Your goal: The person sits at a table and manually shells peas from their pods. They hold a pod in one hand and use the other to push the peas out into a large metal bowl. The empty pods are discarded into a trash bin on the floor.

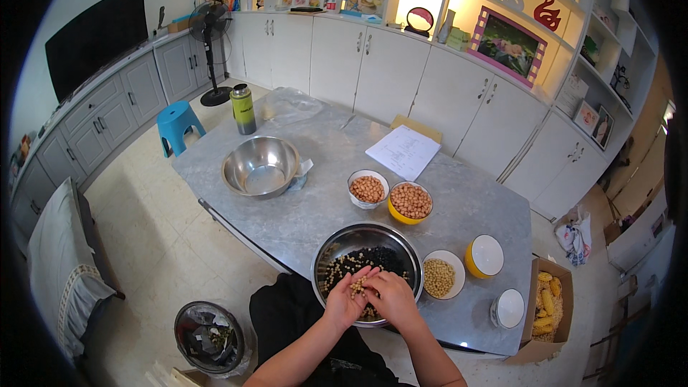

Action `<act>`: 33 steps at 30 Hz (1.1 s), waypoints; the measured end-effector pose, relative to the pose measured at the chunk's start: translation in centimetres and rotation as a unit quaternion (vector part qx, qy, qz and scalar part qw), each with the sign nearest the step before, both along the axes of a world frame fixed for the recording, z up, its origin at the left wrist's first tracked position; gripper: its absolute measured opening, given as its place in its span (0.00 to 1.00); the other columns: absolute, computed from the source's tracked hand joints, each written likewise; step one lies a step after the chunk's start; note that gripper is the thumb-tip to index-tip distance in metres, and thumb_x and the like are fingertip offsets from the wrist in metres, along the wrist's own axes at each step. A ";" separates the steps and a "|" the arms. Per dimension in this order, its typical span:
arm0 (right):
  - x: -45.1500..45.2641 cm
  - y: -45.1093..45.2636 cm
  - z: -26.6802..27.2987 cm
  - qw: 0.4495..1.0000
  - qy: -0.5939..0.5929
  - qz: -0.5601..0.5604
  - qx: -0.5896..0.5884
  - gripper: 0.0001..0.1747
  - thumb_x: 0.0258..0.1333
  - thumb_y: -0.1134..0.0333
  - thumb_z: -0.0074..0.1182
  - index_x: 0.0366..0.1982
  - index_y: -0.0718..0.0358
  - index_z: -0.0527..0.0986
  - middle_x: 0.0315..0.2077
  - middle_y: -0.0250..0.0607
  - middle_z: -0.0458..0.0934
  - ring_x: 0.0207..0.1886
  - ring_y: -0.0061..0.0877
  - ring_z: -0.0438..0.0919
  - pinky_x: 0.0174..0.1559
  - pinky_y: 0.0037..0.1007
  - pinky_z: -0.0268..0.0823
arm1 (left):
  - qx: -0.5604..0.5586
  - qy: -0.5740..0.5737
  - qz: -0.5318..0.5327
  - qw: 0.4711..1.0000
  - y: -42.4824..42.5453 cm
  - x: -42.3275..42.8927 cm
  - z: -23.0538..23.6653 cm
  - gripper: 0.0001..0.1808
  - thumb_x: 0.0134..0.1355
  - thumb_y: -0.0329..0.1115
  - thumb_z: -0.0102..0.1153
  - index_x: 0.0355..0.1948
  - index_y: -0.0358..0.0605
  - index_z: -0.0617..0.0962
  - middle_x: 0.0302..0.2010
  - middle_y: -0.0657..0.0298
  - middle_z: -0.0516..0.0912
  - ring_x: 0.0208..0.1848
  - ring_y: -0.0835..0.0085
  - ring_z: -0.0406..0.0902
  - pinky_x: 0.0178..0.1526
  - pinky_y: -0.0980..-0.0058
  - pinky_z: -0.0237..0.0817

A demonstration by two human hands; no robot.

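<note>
Over a wide stainless steel bowl [415, 250] at the table's near edge, my left hand [344, 298] is cupped palm up around several soybeans [357, 286]. My right hand [391, 295] bends over that palm, its fingers at the beans; whether it pinches one is hidden. Black beans [381, 258] mixed with pale soybeans lie in the steel bowl. Just right of it stands a white bowl [456, 264] of soybeans. Behind are a patterned bowl of peanuts [367, 189] and a yellow bowl of peanuts [410, 202].
An empty yellow bowl [487, 256] and a small white bowl [508, 308] stand right; a steel basin [260, 166], green bottle [243, 109] and papers [404, 151] lie farther back. Beside the table are a carton of corn cobs [564, 301] and a bin [208, 337].
</note>
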State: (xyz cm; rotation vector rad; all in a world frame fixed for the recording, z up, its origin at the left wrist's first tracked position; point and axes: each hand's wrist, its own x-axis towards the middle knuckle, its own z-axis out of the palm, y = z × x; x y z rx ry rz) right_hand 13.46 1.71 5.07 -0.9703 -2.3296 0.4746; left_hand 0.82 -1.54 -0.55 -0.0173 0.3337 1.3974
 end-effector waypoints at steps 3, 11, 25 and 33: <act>0.0 0.0 0.2 1.000 0.001 0.003 -0.008 0.07 0.43 0.70 0.60 0.29 0.62 0.78 0.29 0.41 0.76 0.35 0.37 0.76 0.37 0.36 0.68 | -0.002 0.011 -0.003 1.000 0.0 0.0 -0.1 0.28 0.71 0.42 0.31 0.63 0.30 0.61 0.65 0.45 0.63 0.67 0.57 0.61 0.69 0.63 0.51; 0.1 -0.6 0.6 0.995 0.054 -0.002 -0.084 0.08 0.42 0.73 0.59 0.30 0.63 0.77 0.29 0.42 0.77 0.35 0.38 0.76 0.39 0.36 0.69 | 0.000 0.010 -0.004 1.000 -0.1 0.0 0.4 0.28 0.71 0.43 0.30 0.63 0.30 0.62 0.65 0.46 0.63 0.67 0.57 0.60 0.69 0.63 0.51; -1.2 -1.1 -0.6 0.999 0.035 -0.015 -0.033 0.09 0.43 0.72 0.58 0.31 0.63 0.78 0.30 0.45 0.78 0.34 0.39 0.77 0.38 0.36 0.70 | 0.009 0.022 -0.006 1.000 -0.2 0.0 0.3 0.29 0.72 0.45 0.27 0.64 0.33 0.61 0.65 0.48 0.64 0.69 0.55 0.57 0.70 0.59 0.48; -1.6 -0.9 -0.2 1.000 0.005 -0.021 -0.003 0.09 0.42 0.69 0.60 0.29 0.63 0.77 0.27 0.43 0.76 0.34 0.38 0.77 0.36 0.36 0.70 | 0.012 0.026 -0.011 1.000 -0.2 0.0 0.4 0.28 0.72 0.44 0.26 0.64 0.35 0.63 0.65 0.49 0.65 0.67 0.58 0.62 0.69 0.61 0.50</act>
